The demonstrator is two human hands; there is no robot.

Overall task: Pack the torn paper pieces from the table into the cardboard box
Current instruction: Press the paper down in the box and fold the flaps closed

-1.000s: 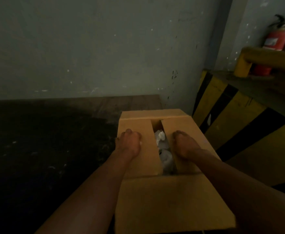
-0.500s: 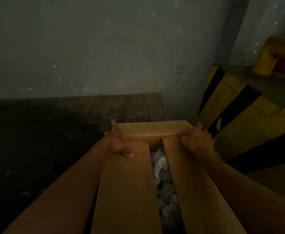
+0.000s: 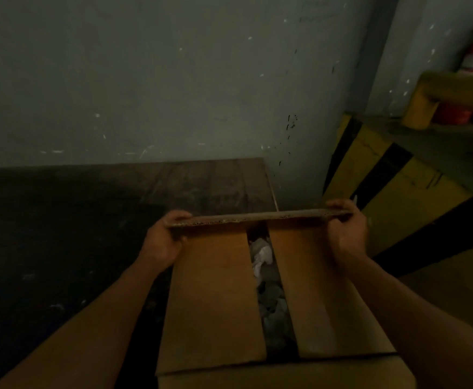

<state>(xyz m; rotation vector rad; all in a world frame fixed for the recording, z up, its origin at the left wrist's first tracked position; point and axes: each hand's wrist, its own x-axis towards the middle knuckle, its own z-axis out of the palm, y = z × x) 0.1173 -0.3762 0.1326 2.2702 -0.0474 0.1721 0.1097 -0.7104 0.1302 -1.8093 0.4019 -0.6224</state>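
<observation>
L hand (image 3: 162,240) & R hand (image 3: 347,228) gripped 12 o'clock flap (image 3: 257,217) of brown cardboard box (image 3: 215,299), newly raised; white torn paper pieces (image 3: 263,254) inside, prob. closing.

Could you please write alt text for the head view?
A person's left hand and right hand grip the ends of the far flap of a cardboard box; torn paper pieces show through the gap between two folded flaps.
</observation>
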